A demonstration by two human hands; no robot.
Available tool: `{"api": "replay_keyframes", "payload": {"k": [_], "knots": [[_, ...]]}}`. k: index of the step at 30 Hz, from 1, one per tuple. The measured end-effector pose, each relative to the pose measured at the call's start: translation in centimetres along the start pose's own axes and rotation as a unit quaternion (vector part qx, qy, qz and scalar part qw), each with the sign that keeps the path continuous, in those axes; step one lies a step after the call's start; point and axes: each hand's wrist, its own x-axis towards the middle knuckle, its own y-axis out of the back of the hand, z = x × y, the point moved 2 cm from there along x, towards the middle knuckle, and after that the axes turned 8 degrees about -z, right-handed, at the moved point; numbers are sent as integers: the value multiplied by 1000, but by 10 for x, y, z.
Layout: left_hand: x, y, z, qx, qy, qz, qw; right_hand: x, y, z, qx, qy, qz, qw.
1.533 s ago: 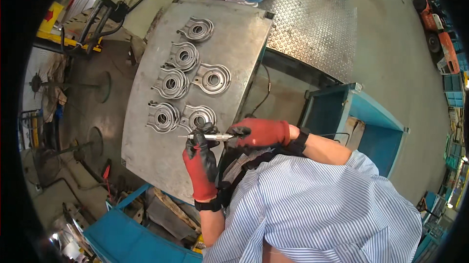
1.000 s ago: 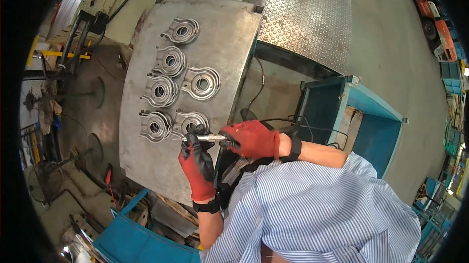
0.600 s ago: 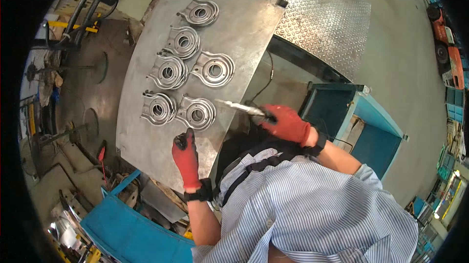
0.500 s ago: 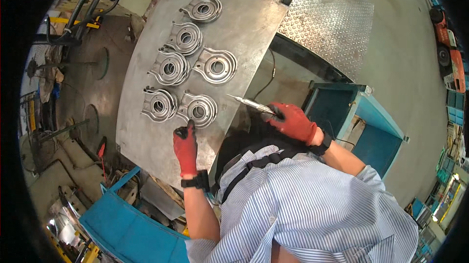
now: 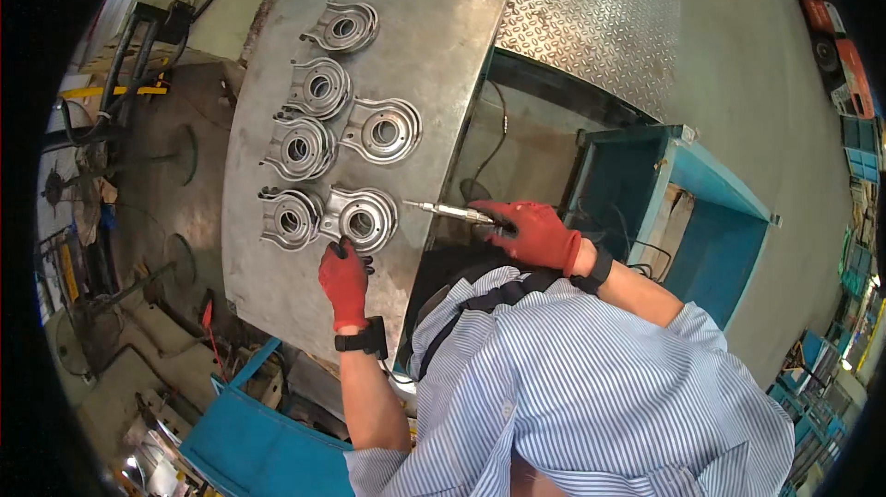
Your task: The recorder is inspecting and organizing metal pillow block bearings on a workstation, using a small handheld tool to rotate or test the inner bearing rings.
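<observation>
Right hand [image 5: 538,234] grip's clamped on a metal tool [image 5: 453,212], long axis roughly sideways, pointing left; left hand [image 5: 343,282] grip, can't tell.

Bare grey metal with a dull, faintly scuffed sheen forms the tabletop [image 5: 415,45]; the ring-shaped parts [image 5: 406,123] on it are smoother, brighter metal, as is the slender, glossy tool [image 5: 449,211]. Gloves on the left hand [image 5: 344,285] and right hand [image 5: 535,234] appear matt red cloth with black fingers. Shirt [image 5: 600,359]: creased, matt striped cloth; floor plate [image 5: 591,26]: shiny metal, roughened by raised treads.
</observation>
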Motion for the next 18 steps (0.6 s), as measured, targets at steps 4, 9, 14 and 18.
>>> {"api": "replay_keyframes", "payload": {"k": [4,9,14,18], "knots": [[-35,8,-16,-53,-40,52,996,-6,-19,1,28,58,92,994],[-84,21,-35,-189,77,-49,978,-18,-62,-7,34,69,45,996],[-77,-24,-128,-61,9,-25,998,-30,-119,-17,24,30,-55,998],[-81,-19,-121,10,-2,-7,1000,-32,-169,-1,-24,23,-24,999]]}}
